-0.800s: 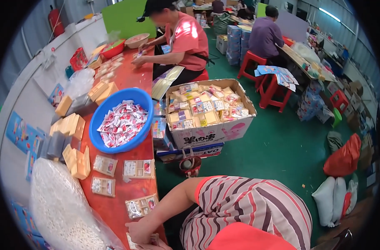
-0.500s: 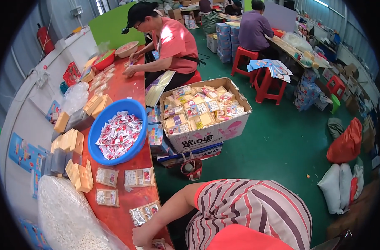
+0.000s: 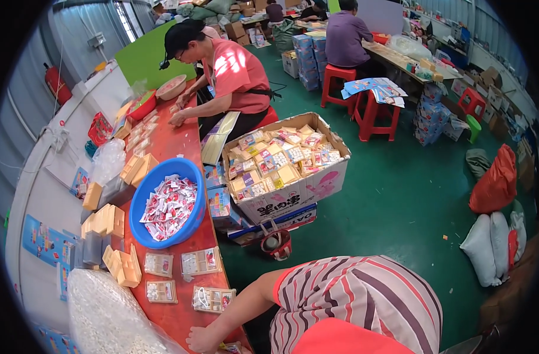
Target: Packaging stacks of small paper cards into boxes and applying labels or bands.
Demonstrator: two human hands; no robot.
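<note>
My right arm reaches left across the red table (image 3: pixel 184 277) from a striped sleeve (image 3: pixel 352 289). The right hand (image 3: pixel 204 340) is at the lower edge of the picture, fingers pointing down and their tips cut off. Beside it lies a small wooden tray with a printed packet (image 3: pixel 231 348), mostly out of the picture. Just beyond the forearm sits a wooden compartment tray (image 3: pixel 222 300) with white pieces, a white loop and a printed packet. Farther up are three similar filled trays, one a wider tray (image 3: pixel 200 261). My left hand is not in view.
A blue basin (image 3: pixel 135 215) holds small printed sachets. Left of it are stacked empty wooden trays (image 3: pixel 125 270) and a clear bag of white pieces (image 3: pixel 101 307). A carton (image 3: pixel 305 197) full of packed trays stands right of the table. A co-worker (image 3: pixel 240 71) sits farther along.
The view has shifted slightly, so the table things appear lower. The tray by my forearm, partly covered before, now shows almost whole, with my right hand below it.
</note>
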